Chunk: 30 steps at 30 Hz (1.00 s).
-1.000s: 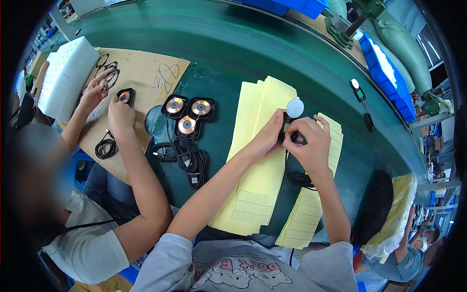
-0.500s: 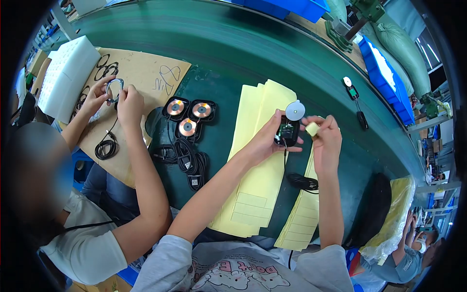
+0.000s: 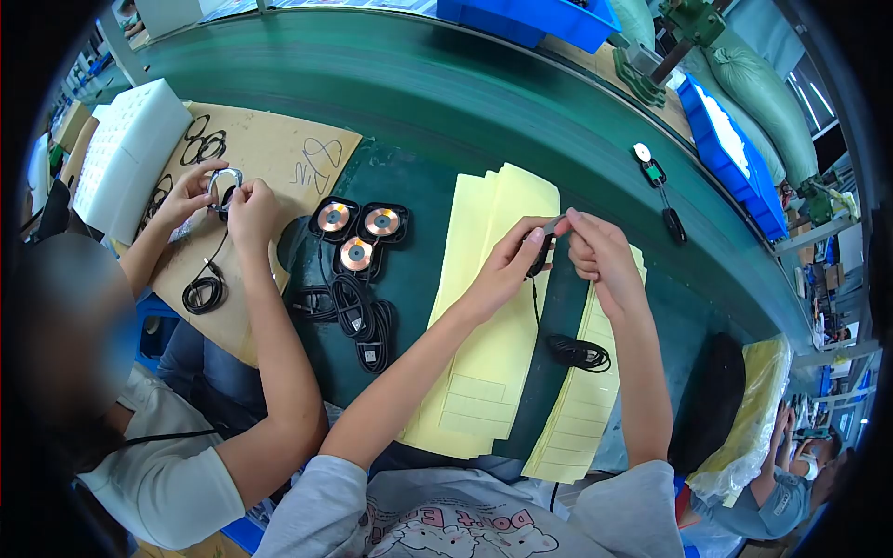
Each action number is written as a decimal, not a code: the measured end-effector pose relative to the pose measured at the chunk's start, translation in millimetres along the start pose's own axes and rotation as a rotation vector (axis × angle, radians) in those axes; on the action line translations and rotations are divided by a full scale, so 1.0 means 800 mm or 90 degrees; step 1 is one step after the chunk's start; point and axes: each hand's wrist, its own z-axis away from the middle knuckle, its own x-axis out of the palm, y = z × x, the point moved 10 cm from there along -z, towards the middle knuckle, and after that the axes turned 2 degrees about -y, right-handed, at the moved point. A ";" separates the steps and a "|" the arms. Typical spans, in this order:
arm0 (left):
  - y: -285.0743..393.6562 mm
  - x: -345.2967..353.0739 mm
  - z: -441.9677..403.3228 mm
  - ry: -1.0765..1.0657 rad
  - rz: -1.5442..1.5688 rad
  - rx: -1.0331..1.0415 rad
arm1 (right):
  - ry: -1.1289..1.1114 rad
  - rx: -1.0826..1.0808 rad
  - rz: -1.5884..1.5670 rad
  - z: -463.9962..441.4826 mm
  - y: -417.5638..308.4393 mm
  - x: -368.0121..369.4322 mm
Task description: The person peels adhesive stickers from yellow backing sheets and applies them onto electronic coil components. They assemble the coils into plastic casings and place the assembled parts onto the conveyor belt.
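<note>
My left hand (image 3: 510, 264) is closed around a small black device (image 3: 539, 260), tilted so that its inside is hidden. A cable runs down from it to a black coil (image 3: 579, 353). The fingers of my right hand (image 3: 595, 251) pinch the edge of the round disc (image 3: 559, 223) at the device's top, seen nearly edge-on. Below my hands lie yellow sheets (image 3: 484, 353) and a narrower yellow stack (image 3: 577, 418). To the left sit several black cases with copper coils (image 3: 355, 253), above bundled black cables (image 3: 358, 312).
At the left, a co-worker's hands (image 3: 228, 200) hold a ring-shaped part over cardboard (image 3: 270, 139). A white foam block (image 3: 135, 153) stands beside it. A green belt (image 3: 372, 70) carries another device (image 3: 651, 172) past blue bins (image 3: 730, 153). A black object (image 3: 712, 400) lies right.
My right hand has moved from beside the device to its disc; the small yellowish piece is no longer visible. The device has tilted in my left hand. The belt's device has shifted left and slightly up.
</note>
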 end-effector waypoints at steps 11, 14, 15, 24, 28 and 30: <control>-0.007 -0.010 0.006 0.014 0.198 -0.107 | -0.021 -0.103 0.090 0.010 0.002 0.029; -0.014 -0.012 0.008 0.040 0.217 -0.132 | -0.024 -0.123 0.091 0.015 0.002 0.029; -0.016 -0.010 0.008 0.030 0.220 -0.137 | -0.019 -0.129 0.082 0.018 0.004 0.027; -0.028 -0.009 0.008 0.031 0.163 -0.131 | 0.088 -0.089 0.015 0.020 0.013 0.015; -0.027 -0.008 0.008 0.028 0.263 -0.144 | 0.072 -0.111 -0.080 0.016 0.032 -0.001; -0.017 -0.014 0.004 0.039 0.275 -0.096 | 0.135 -0.118 -0.122 0.022 0.040 -0.018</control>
